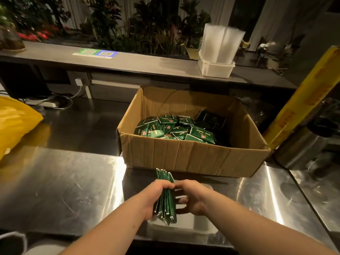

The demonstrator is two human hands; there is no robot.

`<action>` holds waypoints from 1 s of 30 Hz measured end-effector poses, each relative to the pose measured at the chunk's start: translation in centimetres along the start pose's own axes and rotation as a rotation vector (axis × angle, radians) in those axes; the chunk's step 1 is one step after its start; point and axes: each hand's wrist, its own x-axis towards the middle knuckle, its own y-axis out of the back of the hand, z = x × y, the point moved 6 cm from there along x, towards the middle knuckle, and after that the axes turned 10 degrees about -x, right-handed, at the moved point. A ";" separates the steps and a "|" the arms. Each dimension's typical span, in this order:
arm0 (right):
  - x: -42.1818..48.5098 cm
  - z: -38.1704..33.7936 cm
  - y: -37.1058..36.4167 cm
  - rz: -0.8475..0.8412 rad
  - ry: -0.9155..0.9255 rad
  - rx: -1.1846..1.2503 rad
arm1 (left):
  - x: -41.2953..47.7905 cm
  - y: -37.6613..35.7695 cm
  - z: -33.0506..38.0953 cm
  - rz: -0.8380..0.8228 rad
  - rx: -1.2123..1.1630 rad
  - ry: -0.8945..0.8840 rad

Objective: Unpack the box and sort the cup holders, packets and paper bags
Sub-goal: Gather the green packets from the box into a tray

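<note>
Green and set on edge, the stack point(165, 203) is squeezed between both hands just above the counter point(73, 181), in front of the box point(193, 157). The left hand point(156, 196) curls its fingers over the stack's top edge. The right hand point(195, 197) presses the other face with bent fingers, its thumb meeting the left hand at the top. Many loose packets point(165, 128) lie jumbled in the box, so the sorting looks far from done. No cup holders or paper bags are plain to see.

The likely trouble is the stack itself. Its pieces look slick and sit unevenly, fanning out at the lower end, so a slackened squeeze could let the middle ones slide out and scatter over the shiny steel. The counter's near edge lies close below the wrists, and anything that slips that way could drop off it. Stood on edge and let go, the stack would probably topple, so laying it flat seems safer.
</note>
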 end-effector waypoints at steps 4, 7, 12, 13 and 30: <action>0.8 0.5 0.4 0.032 -0.020 0.026 | 0.3 -0.3 0.2 0.113 0.129 -0.077; 1.0 0.7 0.7 0.044 -0.018 0.043 | 0.8 -0.3 0.7 0.165 0.266 -0.174; 2.2 1.3 0.8 0.066 -0.033 0.095 | 1.1 0.6 1.5 0.294 0.518 -0.272; 2.6 1.5 0.7 0.062 -0.035 0.106 | 1.0 1.1 1.8 0.336 0.550 -0.276; 5.2 2.9 -0.7 0.042 -0.053 -0.128 | 0.9 5.1 3.3 0.441 0.947 -0.214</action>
